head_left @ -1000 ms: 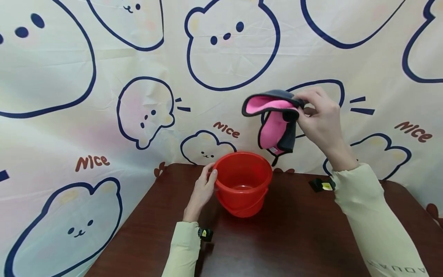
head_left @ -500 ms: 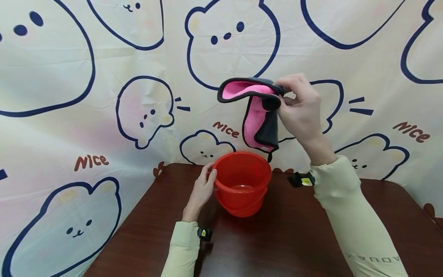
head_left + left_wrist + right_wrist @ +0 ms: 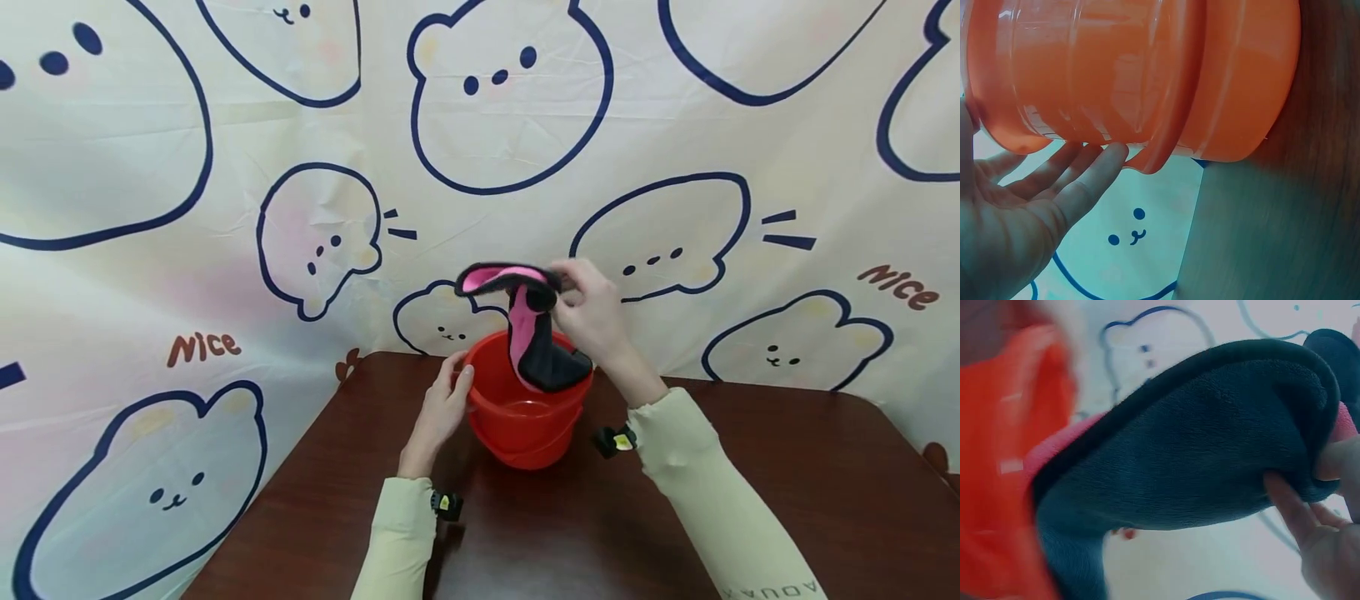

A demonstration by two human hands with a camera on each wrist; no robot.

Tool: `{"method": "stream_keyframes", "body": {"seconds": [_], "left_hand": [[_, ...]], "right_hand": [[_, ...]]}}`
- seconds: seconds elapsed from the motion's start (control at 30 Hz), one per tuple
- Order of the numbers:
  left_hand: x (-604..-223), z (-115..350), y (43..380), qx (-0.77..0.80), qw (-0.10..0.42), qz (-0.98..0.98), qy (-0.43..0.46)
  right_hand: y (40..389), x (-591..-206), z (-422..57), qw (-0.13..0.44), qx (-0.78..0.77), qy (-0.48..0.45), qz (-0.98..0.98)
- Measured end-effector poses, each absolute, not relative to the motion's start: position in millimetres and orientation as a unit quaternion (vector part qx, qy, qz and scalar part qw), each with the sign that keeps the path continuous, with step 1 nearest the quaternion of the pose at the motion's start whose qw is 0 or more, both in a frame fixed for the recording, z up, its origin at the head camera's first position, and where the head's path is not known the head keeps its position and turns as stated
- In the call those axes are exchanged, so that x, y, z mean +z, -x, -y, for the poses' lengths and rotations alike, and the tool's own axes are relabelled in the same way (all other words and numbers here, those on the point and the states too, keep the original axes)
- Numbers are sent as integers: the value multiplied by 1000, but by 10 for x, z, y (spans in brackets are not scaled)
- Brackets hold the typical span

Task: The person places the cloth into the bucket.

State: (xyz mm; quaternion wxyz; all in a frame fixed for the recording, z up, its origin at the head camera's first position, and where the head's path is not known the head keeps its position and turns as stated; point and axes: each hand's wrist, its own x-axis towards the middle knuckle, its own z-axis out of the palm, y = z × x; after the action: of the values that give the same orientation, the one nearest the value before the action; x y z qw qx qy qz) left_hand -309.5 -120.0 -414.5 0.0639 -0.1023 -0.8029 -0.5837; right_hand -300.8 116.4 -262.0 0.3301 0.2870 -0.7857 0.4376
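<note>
A red plastic bucket (image 3: 525,437) stands upright on the table, its mouth facing up. My left hand (image 3: 440,410) holds it at the left of the rim; in the left wrist view the fingers (image 3: 1094,181) lie along its outer wall. Above the bucket's right side, my right hand (image 3: 596,312) pinches a soft fabric piece (image 3: 534,342), dark grey outside, bright pink inside, with black edging. The fabric hangs folded, its lower part down over the bucket's mouth and right rim. In the right wrist view the thumb and fingers (image 3: 1294,509) grip one end of the dark cloth (image 3: 1191,444).
The dark brown table (image 3: 750,475) reaches back to a pale cloth backdrop (image 3: 510,150) printed with blue-outlined cartoon animals. The bucket's own red handle (image 3: 551,442) hangs down its front. A small black device (image 3: 447,506) is strapped at the left wrist.
My right hand has moved left and, in the last half second, down, bringing the fabric from above the bucket into its mouth. My left hand and the bucket have stayed in place.
</note>
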Motion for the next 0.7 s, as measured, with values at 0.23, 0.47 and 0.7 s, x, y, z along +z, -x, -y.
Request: {"method": "stream_keyframes", "body": {"seconds": [0.23,0.47,0.7], "left_hand": [[-4151,1138,3105,-586,69,800,110],[-4078,1185,3080,-568,78,813,105],[-3959,1427,3087,-496,97,857,105]], "right_hand": [[3041,-2919,-1343,176,372,-230,882],[3013,-3086,-1583,180,355,-233,887],[3023,-3437,-2057,154,300,-265,903]]}}
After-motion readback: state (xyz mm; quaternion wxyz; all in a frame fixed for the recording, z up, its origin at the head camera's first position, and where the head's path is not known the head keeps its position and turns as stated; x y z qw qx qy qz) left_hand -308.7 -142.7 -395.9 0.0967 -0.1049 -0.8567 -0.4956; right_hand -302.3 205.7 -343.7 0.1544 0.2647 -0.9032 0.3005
